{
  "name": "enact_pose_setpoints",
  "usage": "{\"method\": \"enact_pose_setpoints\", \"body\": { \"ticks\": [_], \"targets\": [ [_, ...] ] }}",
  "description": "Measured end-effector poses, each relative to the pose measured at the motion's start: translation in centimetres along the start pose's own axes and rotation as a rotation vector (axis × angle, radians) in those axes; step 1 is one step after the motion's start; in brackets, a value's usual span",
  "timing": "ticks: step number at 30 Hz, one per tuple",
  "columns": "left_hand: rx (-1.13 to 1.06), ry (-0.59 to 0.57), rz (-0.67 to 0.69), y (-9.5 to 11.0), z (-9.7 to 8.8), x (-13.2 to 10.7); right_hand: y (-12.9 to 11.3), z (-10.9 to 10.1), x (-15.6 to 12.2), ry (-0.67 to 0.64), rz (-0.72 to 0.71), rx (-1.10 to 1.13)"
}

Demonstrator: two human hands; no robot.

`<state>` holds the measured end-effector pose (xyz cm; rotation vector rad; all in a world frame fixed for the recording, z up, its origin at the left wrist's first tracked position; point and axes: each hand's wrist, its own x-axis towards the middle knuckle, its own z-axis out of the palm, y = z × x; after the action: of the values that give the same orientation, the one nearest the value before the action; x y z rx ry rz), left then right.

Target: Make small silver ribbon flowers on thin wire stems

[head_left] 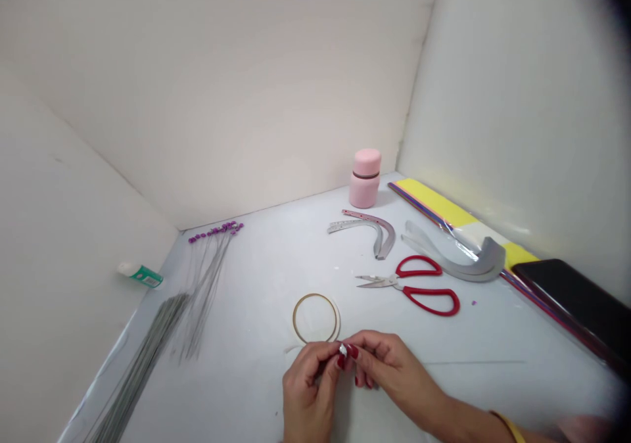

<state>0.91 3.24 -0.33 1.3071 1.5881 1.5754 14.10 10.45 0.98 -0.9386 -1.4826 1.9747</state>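
Observation:
My left hand (310, 387) and my right hand (387, 364) meet near the front of the table, thumbs and fingertips pinched together. Between them shows a small silvery-white piece (344, 349), mostly covered by the fingers, so its exact kind is unclear. Just beyond the left hand lies a narrow roll of tape (294, 318) with a brown inner ring. Red-handled scissors (431, 291) rest further off to the right, blades apart and pointing left. A single thin wire (476, 362) lies beside the right hand.
On the left are a bundle of grey wires (142, 357), purple-tipped stems (211, 265) and a green-white tube (148, 277). Curved strips (387, 229), a pink jar (365, 179), a pale curled strip (473, 269), coloured sheets (438, 206) and a black phone (572, 305) stand or lie right.

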Motion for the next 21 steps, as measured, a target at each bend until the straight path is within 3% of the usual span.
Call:
{"method": "enact_pose_setpoints", "body": {
  "ticks": [3, 8, 12, 17, 21],
  "targets": [
    [0.048, -0.059, 0.041, 0.1, -0.3, 0.1, 0.3, -0.1, -0.1, 0.005, -0.050, -0.034],
    [0.000, -0.041, 0.044, 0.1, -0.2, 0.3, 1.0, -0.4, -0.2, 0.007, -0.144, -0.170],
    [0.024, -0.148, 0.016, 0.0, -0.5, 0.5, 1.1, -0.6, -0.2, 0.025, -0.145, -0.231],
    [0.042, -0.193, 0.027, 0.4, -0.9, 0.7, 0.4, -0.8, -0.1, 0.013, -0.198, -0.301],
    [0.031, -0.212, -0.017, 1.0, -1.0, 0.8, -0.2, -1.2, 0.0, -0.053, -0.160, -0.333]
  ]
}}
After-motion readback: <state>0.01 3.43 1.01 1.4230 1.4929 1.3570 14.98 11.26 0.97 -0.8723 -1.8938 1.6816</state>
